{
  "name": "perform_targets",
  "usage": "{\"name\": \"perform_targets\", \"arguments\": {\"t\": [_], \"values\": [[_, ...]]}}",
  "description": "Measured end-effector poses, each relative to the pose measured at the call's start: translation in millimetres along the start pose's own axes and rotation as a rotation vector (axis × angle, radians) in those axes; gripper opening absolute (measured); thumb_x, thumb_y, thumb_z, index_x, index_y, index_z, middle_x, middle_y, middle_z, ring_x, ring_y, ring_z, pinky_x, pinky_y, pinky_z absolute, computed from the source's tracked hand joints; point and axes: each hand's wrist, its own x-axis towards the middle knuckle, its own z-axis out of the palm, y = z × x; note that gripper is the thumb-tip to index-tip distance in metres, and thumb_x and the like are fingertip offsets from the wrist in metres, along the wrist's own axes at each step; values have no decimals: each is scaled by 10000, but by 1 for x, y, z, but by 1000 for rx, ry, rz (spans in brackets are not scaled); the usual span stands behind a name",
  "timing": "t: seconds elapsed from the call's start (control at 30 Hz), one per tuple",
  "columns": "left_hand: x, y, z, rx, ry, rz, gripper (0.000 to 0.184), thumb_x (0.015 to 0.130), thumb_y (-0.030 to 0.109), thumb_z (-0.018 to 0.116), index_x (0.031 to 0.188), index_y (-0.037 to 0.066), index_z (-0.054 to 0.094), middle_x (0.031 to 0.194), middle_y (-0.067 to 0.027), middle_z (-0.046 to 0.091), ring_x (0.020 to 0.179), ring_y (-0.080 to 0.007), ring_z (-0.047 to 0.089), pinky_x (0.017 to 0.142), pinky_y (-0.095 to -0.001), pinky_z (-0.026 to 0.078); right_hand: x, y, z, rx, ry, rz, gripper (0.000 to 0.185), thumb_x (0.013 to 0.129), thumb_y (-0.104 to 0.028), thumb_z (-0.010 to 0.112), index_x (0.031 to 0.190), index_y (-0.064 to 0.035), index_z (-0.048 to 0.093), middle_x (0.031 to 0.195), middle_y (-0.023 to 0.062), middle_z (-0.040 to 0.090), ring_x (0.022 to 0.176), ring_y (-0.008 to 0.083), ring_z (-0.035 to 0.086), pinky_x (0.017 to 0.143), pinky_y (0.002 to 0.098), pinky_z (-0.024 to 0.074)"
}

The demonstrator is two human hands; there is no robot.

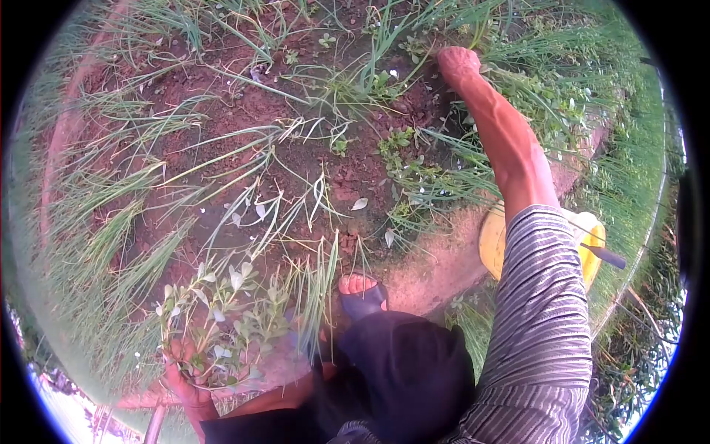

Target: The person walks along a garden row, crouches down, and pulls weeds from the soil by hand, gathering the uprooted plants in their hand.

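My left hand [185, 370], at the lower left, is closed around a bunch of leafy green weeds [229, 322] with broad pale leaves. At the upper right, my right arm stretches out and my right hand [458, 65] is down among green plants at the soil. Its fingers are curled downward and their tips are hidden, so what they hold cannot be made out. Low leafy weeds [403, 166] and long thin onion-like leaves [377, 52] grow near it.
Reddish-brown soil [244, 111] carries rows of thin green plants [133, 200]. A sandalled foot [359, 285] stands at its edge. Beneath my right arm sits a yellow container [492, 240] with a dark-handled tool [605, 256] across it.
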Motion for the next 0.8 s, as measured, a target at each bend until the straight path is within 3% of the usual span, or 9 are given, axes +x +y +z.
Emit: {"name": "perform_targets", "arguments": {"t": [0.37,0.53,0.6,0.8], "values": [[-5,7,-2,71,-35,-52,285,950,334,556,864,131,376,790,-27,440,520,-120,511,393,-202,438,8,-10,32,34,-50,109,225,887,-157,531,982,-84,721,1007,149,695,963,306,674,769,422,554],[2,4,-7,38,-65,-65,278,958,334,545,869,130,380,791,-25,441,519,-124,528,391,-193,439,2,-22,39,42,-4,147,185,870,-171,584,961,-136,741,994,82,714,943,270,687,692,421,555],[5,0,-4,38,-47,-77,276,961,337,540,871,131,380,792,-25,442,519,-125,535,388,-190,438,-12,-28,29,35,-47,101,209,878,-159,544,947,-94,731,988,148,698,945,312,677,777,414,552],[20,0,19,92,-81,-94,287,969,360,520,871,130,379,795,-24,446,508,-121,533,373,-178,428,-23,-35,43,-126,5,41,134,820,-125,630,884,-122,749,874,70,723,836,256,708,573,401,562]]}}
